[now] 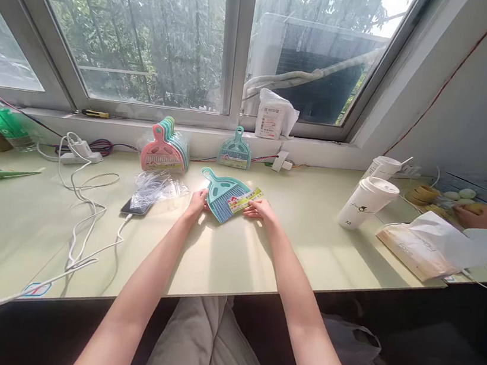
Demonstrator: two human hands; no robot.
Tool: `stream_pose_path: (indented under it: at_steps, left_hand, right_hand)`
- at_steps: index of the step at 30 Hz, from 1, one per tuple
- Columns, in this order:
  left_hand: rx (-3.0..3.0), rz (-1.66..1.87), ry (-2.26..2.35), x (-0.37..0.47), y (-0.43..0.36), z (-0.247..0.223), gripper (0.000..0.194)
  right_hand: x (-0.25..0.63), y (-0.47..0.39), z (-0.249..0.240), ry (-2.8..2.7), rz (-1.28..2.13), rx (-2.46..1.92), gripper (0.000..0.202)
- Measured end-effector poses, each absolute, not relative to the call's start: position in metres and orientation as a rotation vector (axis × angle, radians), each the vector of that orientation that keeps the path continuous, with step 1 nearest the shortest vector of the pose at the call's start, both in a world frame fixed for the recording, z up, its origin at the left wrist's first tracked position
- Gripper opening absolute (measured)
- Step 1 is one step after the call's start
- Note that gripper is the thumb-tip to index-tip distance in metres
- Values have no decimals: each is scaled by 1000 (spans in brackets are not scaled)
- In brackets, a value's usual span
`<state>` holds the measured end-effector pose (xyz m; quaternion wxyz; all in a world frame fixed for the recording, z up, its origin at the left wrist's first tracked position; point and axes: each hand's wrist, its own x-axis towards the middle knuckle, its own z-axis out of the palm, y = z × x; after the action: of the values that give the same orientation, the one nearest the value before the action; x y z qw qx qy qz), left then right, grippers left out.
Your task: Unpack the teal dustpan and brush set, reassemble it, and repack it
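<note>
A teal mini dustpan [220, 188] with a brush nested in it is tilted between my hands, just above or on the table; I cannot tell which. A printed label card [245, 199] lies across its lower right part. My left hand [198, 203] is closed on the dustpan's left edge, its fingertips partly hidden. On the other side, my right hand [261, 210] pinches the label card's right end. Behind stands another teal dustpan set [235, 152] in clear wrap. To the left, a row of wrapped dustpan sets [164, 151] has a pink one in front.
Clear plastic wrappers [157, 189] partly cover a phone [137, 207] on charge. White cables [86, 221] and a power strip [81, 155] lie left. Paper cups [364, 204] and a tissue pack [419, 244] stand right. Another person's hand [472, 214] shows at far right.
</note>
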<state>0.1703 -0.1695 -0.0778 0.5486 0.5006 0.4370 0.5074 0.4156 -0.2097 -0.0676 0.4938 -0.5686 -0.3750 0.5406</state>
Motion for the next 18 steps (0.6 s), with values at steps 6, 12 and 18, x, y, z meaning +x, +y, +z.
stream_pose_path:
  at_steps: [6, 12, 18]
  left_hand:
    - [1183, 1265, 1121, 170, -170, -75, 39]
    - [1410, 1313, 1095, 186, -184, -67, 43]
    - [1655, 1143, 893, 204, -203, -54, 48]
  right_hand:
    - [452, -205, -62, -554, 988, -1379, 42]
    - [403, -216, -59, -1272, 362, -1557, 35]
    - [360, -227, -58, -1672, -68, -1563, 29]
